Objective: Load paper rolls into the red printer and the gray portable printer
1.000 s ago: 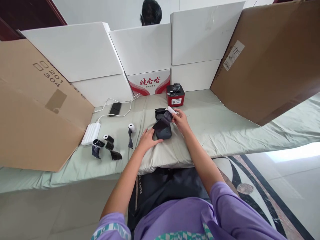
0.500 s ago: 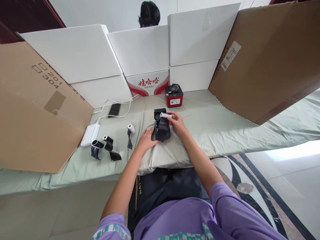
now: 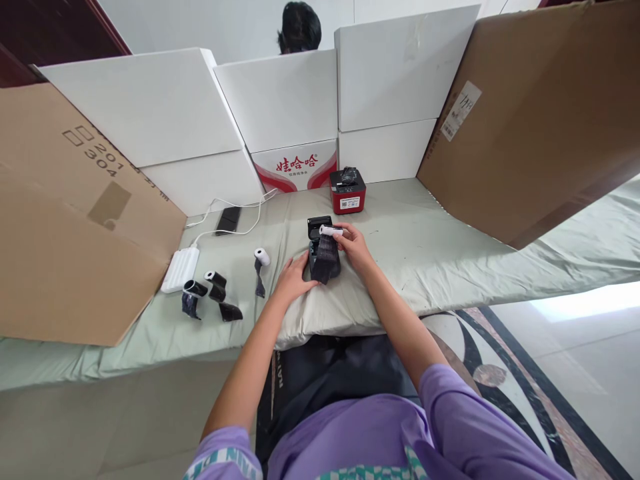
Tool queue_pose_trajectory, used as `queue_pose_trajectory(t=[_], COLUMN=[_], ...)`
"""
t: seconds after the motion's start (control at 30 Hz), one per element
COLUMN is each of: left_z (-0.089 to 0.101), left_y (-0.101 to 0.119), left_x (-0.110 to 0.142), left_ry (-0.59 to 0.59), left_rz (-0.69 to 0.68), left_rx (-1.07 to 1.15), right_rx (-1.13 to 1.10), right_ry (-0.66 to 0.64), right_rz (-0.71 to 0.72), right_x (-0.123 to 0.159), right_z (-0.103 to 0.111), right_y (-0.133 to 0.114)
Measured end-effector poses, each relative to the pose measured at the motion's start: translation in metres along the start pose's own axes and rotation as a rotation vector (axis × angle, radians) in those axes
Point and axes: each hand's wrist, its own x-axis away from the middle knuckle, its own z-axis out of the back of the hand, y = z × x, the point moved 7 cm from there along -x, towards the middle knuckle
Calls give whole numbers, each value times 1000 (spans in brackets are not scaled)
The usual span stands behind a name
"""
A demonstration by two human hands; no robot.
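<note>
My right hand pinches the right end of a small white paper roll. From the roll a dark printed strip hangs down over a small black printer, whose lid stands up at the back. Against the printer's left and near side rests my left hand, closed round its edge. The strip covers most of the printer's inside. To the left of that hand lies another white paper roll with a short dark tail.
Two dark-printed rolls lie further left, beside a white power strip with a cable. A black phone-like slab lies behind. A red-and-black box-shaped device stands at the back. White boxes and cardboard wall the cloth-covered surface.
Almost nothing differs. Both hands keep their places, and the paper roll stays over the printer; the whole view has shifted very slightly.
</note>
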Motion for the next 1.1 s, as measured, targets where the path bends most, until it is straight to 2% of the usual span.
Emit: queue_pose_trajectory(t=[0.2, 0.33, 0.5, 0.63, 0.73, 0.87, 0.97, 1.1], left_z=[0, 1, 1, 2, 3, 4, 3, -5], left_y=[0, 1, 5, 3, 5, 10, 7, -3], left_x=[0, 1, 2, 2, 1, 0, 1, 4], left_ry=[-11, 1, 20, 40, 29, 16, 22, 12], left_rz=[3, -7, -4, 36, 6, -56, -60, -68], left_rx=[-4, 7, 40, 32, 55, 88, 120, 159], right_rx=[17, 53, 83, 52, 17, 85, 339, 861], right_ry=[4, 11, -35, -91, -166, -303, -378, -508], right_rz=[-3, 32, 131, 218, 273, 311, 351, 377], right_x=[0, 5, 19, 23, 17, 4, -3, 0], right_z=[-1, -4, -32, -72, -113, -174, -219, -267], right_y=[-2, -12, -40, -65, -79, -79, -63, -24])
